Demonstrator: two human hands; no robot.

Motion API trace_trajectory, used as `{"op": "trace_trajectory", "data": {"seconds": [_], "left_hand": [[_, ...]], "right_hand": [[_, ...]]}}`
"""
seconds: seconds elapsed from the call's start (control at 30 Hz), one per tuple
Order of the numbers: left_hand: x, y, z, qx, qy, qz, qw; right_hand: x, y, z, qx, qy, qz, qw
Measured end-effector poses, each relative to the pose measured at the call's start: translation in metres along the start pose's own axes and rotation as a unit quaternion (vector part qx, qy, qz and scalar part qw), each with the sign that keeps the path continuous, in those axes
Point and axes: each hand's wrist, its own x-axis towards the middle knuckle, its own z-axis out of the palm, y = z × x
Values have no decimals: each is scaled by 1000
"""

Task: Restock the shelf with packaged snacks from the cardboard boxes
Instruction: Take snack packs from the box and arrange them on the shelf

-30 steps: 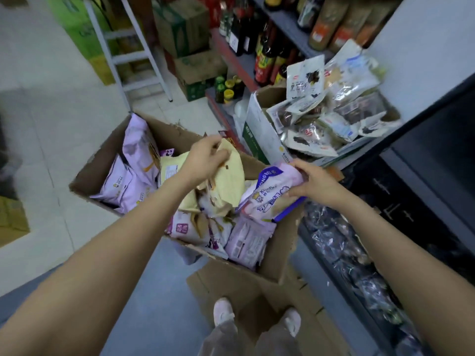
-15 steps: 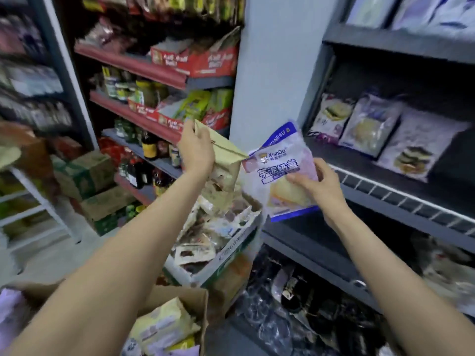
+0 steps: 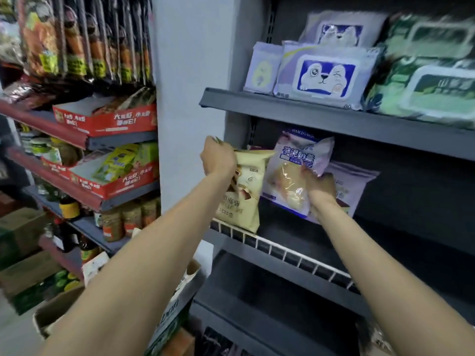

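Gripping cream snack bag (image 3: 244, 194) by its top corner with left hand (image 3: 218, 158); right hand (image 3: 320, 187) pinching purple packet (image 3: 295, 170) from below, both being stood upright inside shelf rail (image 3: 282, 253).

2 snack bags (image 3: 243, 191) sat side by side on the shelf (image 3: 288, 249), under the shelf of wipes (image 3: 326, 75).

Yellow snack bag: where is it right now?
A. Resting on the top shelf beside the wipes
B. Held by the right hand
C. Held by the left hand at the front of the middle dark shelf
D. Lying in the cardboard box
C: the left hand grips the top of the yellow snack bag over the white wire rail of the middle dark shelf.
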Motion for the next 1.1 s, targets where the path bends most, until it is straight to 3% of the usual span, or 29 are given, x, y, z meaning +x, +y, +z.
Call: {"op": "trace_trajectory", "data": {"seconds": [0.17, 0.4, 0.43, 0.5, 0.57, 0.83, 0.97, 1.03, 1.1], "left_hand": [[12, 8, 30, -30, -24, -7, 999], [28, 10, 46, 15, -80, -33, 996], [30, 9, 47, 14, -85, -35, 996], [33, 6, 48, -6, -92, -51, 994], [38, 1, 49, -31, -106, -74, 991], [29, -2, 39, -121, -162, -133, 970], [25, -4, 36, -145, -200, -131, 960], [24, -5, 37, -140, -207, -119, 961], [23, -5, 39, -120, -217, -106, 963]], "right_hand": [[27, 5, -1, -76, 7, -41, 996], [33, 30, 18, -209, -22, -208, 955], [35, 38, 22, -271, -9, -227, 935], [37, 52, 29, -423, 63, -279, 860], [38, 54, 33, -474, 93, -303, 821], [40, 48, 35, -465, 17, -230, 855], [20, 32, 23, -225, 18, -194, 955], [3, 16, 14, -93, -29, -184, 978], [-16, -3, 1, 36, -125, -138, 982]]}}
